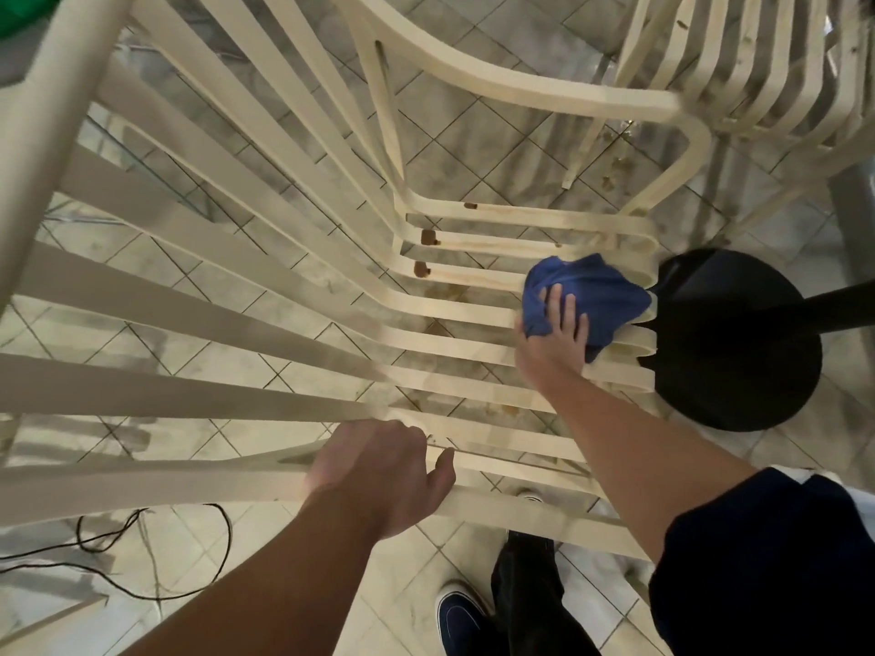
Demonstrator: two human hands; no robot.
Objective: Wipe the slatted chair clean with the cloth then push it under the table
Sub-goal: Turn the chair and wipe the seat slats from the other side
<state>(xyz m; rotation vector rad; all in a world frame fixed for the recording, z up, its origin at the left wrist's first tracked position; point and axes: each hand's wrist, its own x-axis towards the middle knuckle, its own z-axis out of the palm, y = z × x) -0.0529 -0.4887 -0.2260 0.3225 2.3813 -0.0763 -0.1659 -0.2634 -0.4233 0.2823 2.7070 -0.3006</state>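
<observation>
Head view, looking down through a cream slatted chair (265, 295) that stands on a tiled floor (473, 134). The back slats fan out toward the left and the seat slats run across the middle.

The right hand (554, 333) lies flat on a crumpled blue cloth (596, 291), fingers straight and slightly spread, pressing it onto the seat slats at the seat's right edge. The cloth covers about three slats and reaches the curled slat ends.

The left hand (379, 471) grips the chair's near side rail, fingers curled over it and thumb out to the right.

Brown stains (428, 237) sit on the far seat slats where they meet the back. There are more brown specks on the floor beneath.

A black round base (738, 343) with a black pole stands on the floor just beside the seat's right edge, touching or nearly touching the slat ends. I can't tell which.

A second slatted chair (738, 63) is at top right, beyond the first chair's armrest. A dark cable (142, 527) loops on the floor at lower left. A dark shoe (461, 617) with a white sole and a dark trouser leg show at the bottom edge, under the near rail.
</observation>
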